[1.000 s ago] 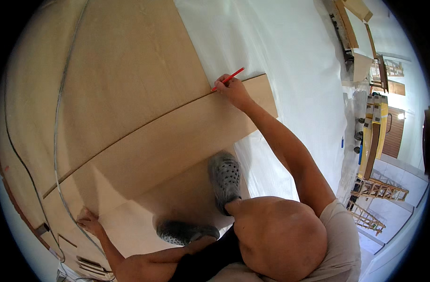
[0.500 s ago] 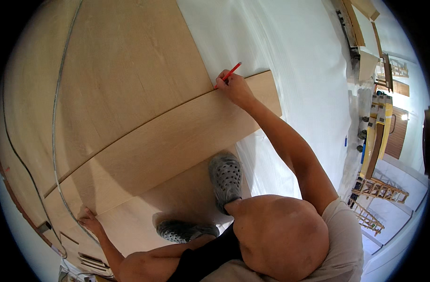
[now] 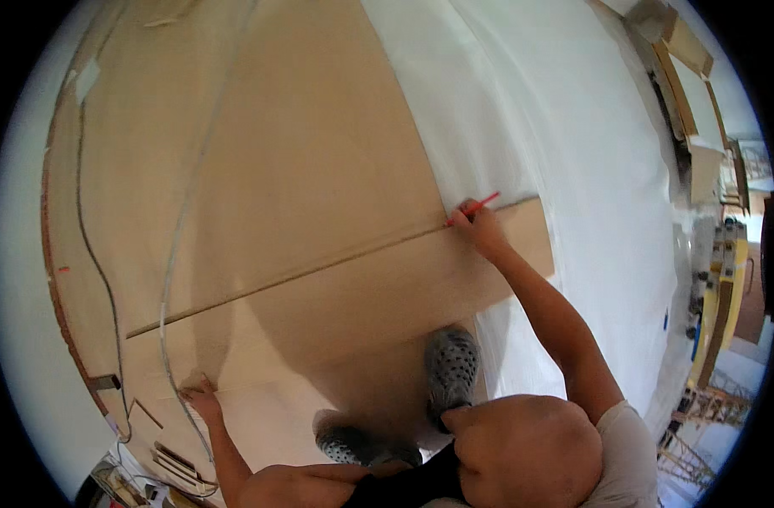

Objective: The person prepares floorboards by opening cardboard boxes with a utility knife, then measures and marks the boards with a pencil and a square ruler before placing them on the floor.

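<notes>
My right hand (image 3: 482, 232) is closed round a red pencil (image 3: 486, 202). Its lower end meets the far edge of a loose wooden plank (image 3: 395, 278), just where the laid wood flooring (image 3: 319, 144) stops against the white sheet. This plank lies across the flooring and its right end overhangs onto the sheet. Down at the left, my left hand (image 3: 201, 401) rests with fingers apart at the plank's near edge, close to a grey cable (image 3: 168, 288). Nothing shows in its grasp.
White underlay sheet (image 3: 590, 186) covers the floor at right. A dark cable (image 3: 91, 229) runs along the left wall. Small wood offcuts (image 3: 177, 464) lie lower left. My grey clogs (image 3: 451, 364) stand behind the plank. Cardboard (image 3: 688, 51) and stacked yellow-edged packs (image 3: 726, 288) line the far right.
The whole view has shifted, so the scene sits lower and further right. Both hands keep their places on the plank, and the pencil stays at the flooring's edge, tilted lower.
</notes>
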Tool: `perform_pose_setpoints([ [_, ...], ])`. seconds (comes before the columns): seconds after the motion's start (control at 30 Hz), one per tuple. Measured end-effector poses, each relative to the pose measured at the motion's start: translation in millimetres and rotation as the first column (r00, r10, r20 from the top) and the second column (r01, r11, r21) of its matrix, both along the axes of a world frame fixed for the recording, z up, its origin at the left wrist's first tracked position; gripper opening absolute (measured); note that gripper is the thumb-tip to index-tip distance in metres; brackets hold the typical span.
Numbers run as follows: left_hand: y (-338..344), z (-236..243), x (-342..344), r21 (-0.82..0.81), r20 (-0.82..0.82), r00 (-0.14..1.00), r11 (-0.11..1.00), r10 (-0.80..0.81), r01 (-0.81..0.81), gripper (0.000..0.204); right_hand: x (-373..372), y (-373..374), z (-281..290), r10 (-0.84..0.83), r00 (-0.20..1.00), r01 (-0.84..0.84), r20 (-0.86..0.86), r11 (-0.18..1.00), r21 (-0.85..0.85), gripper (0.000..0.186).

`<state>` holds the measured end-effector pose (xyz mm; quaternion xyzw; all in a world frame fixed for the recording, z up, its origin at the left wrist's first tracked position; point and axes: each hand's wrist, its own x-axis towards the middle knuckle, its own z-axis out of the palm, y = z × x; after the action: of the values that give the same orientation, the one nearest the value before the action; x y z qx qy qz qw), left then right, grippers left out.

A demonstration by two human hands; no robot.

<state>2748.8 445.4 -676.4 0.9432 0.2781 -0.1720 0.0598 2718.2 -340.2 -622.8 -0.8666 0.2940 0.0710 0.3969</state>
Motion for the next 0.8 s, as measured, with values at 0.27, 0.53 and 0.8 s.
perform_pose_setpoints([
  [0.27,-16.4,18.4,5.0,-0.072,0.044,0.998,0.997,0.034,-0.031,0.109,-13.0,2.0,2.7,-0.157,0.956,0.131,0.246,0.984,0.120,0.018],
  [0.53,12.8,27.1,8.4,-0.179,0.023,0.994,0.978,-0.103,0.105,0.112,-51.6,54.3,12.7,0.355,0.855,-0.226,0.378,0.911,-0.344,0.024],
  [0.8,-42.4,34.4,34.7,-0.140,0.013,0.955,0.945,-0.296,0.295,0.124,-95.3,-5.4,41.3,0.385,0.909,-0.213,0.158,0.756,-0.619,0.042],
])
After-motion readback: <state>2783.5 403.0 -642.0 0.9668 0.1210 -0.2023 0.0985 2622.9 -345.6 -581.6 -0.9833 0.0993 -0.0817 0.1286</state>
